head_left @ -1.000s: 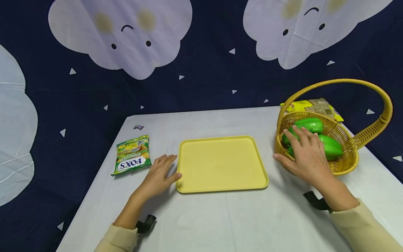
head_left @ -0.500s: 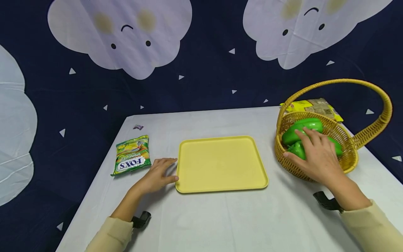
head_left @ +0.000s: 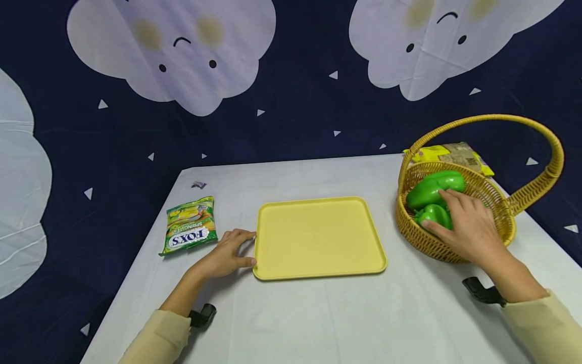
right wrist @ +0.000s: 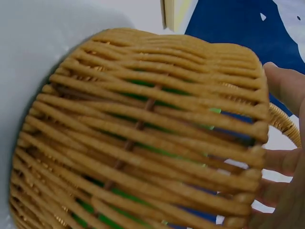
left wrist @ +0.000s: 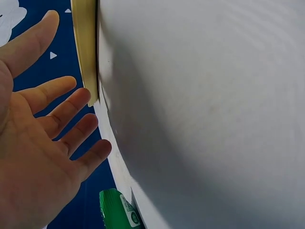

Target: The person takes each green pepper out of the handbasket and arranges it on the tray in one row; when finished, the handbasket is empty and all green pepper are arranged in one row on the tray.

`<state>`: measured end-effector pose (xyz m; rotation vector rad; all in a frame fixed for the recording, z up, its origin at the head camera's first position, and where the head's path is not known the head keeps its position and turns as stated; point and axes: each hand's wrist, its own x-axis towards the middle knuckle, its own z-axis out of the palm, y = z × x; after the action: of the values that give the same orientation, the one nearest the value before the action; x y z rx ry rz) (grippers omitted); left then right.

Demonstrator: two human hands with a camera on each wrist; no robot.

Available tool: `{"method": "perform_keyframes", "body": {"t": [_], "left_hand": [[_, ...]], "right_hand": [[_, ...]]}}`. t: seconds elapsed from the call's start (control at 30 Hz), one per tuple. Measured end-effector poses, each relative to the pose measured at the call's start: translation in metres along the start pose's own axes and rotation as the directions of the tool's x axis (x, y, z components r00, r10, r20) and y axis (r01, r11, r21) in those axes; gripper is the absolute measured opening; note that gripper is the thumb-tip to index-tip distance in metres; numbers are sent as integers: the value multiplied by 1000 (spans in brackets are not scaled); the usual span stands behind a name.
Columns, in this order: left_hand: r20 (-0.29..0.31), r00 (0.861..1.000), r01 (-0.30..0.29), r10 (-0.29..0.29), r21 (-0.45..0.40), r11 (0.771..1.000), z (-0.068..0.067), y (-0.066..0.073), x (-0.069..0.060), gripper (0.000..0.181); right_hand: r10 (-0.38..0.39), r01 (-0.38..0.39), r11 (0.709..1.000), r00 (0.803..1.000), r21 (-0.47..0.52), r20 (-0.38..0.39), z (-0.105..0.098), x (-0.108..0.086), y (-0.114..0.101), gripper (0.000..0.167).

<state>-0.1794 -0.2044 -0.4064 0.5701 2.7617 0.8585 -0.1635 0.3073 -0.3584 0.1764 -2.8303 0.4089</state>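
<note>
In the head view, my left hand [head_left: 226, 254] is at the left edge of a yellow rectangular tray [head_left: 320, 237], thumb and fingers spread apart. The left wrist view shows its fingers loosely extended beside the tray's rim [left wrist: 86, 52]. My right hand [head_left: 470, 225] reaches over a wicker basket [head_left: 425, 246] with a tall handle. Its thumb and fingers straddle the nearer green bell pepper [head_left: 434, 216], which the hand partly covers; firm contact is hard to judge. Behind it in the basket lies a longer green pepper [head_left: 435, 189]. In the right wrist view, the basket wall [right wrist: 143, 129] hides most of the contents.
A green Fox's Spring Tea candy bag [head_left: 190, 225] lies left of the tray. Farther back is a small purple wrapped sweet [head_left: 198, 185]. A yellow-and-brown packet [head_left: 454, 155] lies behind the basket. The basket handle [head_left: 488, 118] arches high above the peppers.
My right hand has moved right and slightly nearer over the basket, uncovering the nearer pepper's stem end. My left hand has shifted slightly left and down at the tray's edge.
</note>
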Motion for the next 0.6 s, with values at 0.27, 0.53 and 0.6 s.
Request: {"method": "perform_keyframes", "body": {"t": [0.27,0.53,0.6], "left_hand": [[33,999,3,-2,-20,1000,-1,-1,1,70],[43,999,1,0,-22,1000,0,-2,3,71],[47,999,4,-3,-23,1000,0,-2,3,72]], "right_hand": [[19,-19,1000,999,8,42,-2,2,6,87],[33,-31,999,990,-14,137,-2,5,12,91],[34,-33,999,987,-12,156,-2,6,12,92]]}}
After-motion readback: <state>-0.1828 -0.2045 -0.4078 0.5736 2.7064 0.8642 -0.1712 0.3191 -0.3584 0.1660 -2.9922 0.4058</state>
